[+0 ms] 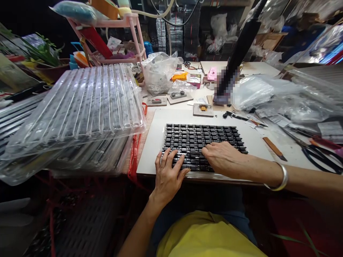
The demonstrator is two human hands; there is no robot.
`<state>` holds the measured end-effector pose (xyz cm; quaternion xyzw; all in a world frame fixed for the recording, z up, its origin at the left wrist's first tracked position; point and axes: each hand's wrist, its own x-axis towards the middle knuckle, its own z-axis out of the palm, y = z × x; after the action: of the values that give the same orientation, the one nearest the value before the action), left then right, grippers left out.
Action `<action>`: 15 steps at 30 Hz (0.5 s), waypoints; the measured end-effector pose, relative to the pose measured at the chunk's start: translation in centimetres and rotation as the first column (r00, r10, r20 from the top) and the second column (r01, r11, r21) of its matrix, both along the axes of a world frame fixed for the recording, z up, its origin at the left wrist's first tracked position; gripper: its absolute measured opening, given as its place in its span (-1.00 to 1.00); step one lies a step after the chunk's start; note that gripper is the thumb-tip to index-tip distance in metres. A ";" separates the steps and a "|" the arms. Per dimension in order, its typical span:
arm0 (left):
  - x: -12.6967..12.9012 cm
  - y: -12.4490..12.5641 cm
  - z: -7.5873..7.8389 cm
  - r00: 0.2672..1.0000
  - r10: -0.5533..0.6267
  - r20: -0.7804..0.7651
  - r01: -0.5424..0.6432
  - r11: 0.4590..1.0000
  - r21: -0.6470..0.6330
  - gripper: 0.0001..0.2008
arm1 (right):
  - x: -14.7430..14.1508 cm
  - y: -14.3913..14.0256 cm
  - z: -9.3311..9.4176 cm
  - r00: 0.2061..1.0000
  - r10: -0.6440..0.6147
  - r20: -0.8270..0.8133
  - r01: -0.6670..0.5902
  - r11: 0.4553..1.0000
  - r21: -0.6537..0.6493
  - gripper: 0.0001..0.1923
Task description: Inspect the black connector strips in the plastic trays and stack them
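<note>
Both hands flat, fingers spread, gripping nothing: left hand and right hand press the black parts, prob. to steady rows. Parts sit on white board at tabletop's near edge, w/in easy reach.

Around us: stacked clear plastic trays at left, a pink rack behind, crumpled bags, black-handled scissors at right.

No legible text, labels or nos. anywhere in view.
</note>
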<state>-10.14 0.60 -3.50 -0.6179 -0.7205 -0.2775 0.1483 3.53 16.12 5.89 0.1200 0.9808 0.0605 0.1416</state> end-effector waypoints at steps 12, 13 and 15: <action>-0.6 -0.2 0.2 0.990 -0.038 0.137 0.026 0.995 0.092 -0.58 | 1.1 0.0 0.6 0.988 -0.152 0.003 0.152 0.987 -0.061 -0.84; -0.7 -0.1 0.4 0.984 -0.042 0.174 0.020 0.992 0.124 -0.59 | 1.2 0.0 0.7 0.988 -0.156 -0.019 0.155 0.986 -0.057 -0.84; -0.9 -0.1 0.9 0.965 -0.050 0.256 0.001 0.982 0.189 -0.62 | 1.5 0.1 0.9 0.985 -0.165 -0.051 0.163 0.985 -0.051 -0.84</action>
<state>-10.99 0.54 -2.58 -0.5688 -0.6964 -0.4244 0.1068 4.99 16.20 6.84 0.1987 0.9722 0.0226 0.1215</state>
